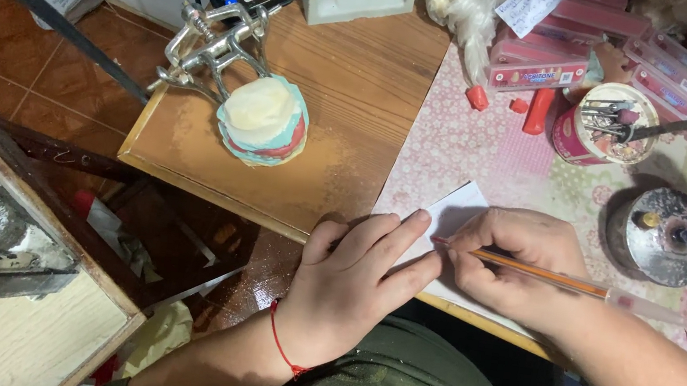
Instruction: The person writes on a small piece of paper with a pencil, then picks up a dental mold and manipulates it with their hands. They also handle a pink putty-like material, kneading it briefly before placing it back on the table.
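The right hand [515, 264] is closing its fingers around an orange pen [527, 273], writing on a white paper slip [456, 212] at the tabletop's near edge, while the left hand [354, 278] is lying flat and open, pinning it. The slip is probably overhanging that edge, so a slackening press could be letting it slide, and a small flame seems to be burning at the spirit lamp [661, 235] just beside the right forearm.

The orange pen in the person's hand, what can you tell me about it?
The pen is a thin stick pen with an orange barrel that looks like plastic, and a clear, paler end pointing right. It lies nearly flat, tilted slightly down to the right. The right hand grips it near the tip, which meets a small white paper at the table's edge. The left hand rests fingers on that paper, beside the tip.
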